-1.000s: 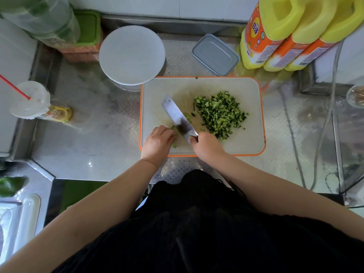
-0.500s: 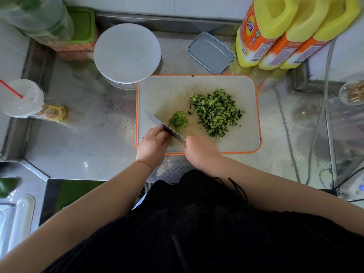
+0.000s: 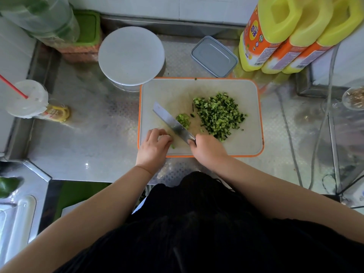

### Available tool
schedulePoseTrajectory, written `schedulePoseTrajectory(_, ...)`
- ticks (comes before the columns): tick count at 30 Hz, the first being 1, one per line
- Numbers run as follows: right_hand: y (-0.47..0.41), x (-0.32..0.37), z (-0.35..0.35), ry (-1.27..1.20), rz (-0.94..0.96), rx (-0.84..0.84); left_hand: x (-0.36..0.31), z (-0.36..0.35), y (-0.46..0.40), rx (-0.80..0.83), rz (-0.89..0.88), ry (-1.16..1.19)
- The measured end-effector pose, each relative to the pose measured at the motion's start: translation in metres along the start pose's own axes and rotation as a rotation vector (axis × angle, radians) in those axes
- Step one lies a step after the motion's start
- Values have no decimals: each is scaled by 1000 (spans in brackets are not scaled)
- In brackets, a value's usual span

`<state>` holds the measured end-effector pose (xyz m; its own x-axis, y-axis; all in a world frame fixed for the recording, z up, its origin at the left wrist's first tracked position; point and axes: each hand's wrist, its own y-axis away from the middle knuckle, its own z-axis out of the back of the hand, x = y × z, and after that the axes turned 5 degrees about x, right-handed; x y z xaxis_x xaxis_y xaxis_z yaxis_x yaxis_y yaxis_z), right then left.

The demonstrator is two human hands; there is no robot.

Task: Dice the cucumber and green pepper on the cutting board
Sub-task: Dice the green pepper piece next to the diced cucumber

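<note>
Steel counter (image 3: 94,146), carrying an orange-rimmed cutting board (image 3: 246,142). On the board, right of centre: dark diced cucumber (image 3: 218,115) in a heap. Left of that heap, a small pale-green pile (image 3: 183,120), touching the knife (image 3: 171,123). Blade's long axis diagonal, tip toward the board's far-left corner. Right hand (image 3: 206,149) clenched round the handle at the near edge. Left hand (image 3: 155,144), fingers curled over a green piece (image 3: 173,146).

An orange-rimmed white cutting board (image 3: 244,91) holds dark green diced cucumber (image 3: 218,115) beside yellow, orange-labelled bottles (image 3: 275,34).
</note>
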<state>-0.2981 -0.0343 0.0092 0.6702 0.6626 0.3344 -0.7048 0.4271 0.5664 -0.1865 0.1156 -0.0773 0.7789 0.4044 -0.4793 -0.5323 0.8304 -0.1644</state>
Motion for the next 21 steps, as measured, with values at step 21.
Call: schedulePoseTrajectory(21, -14, 9, -6, -173, -91, 136, 6, -3, 0, 31, -38, 14)
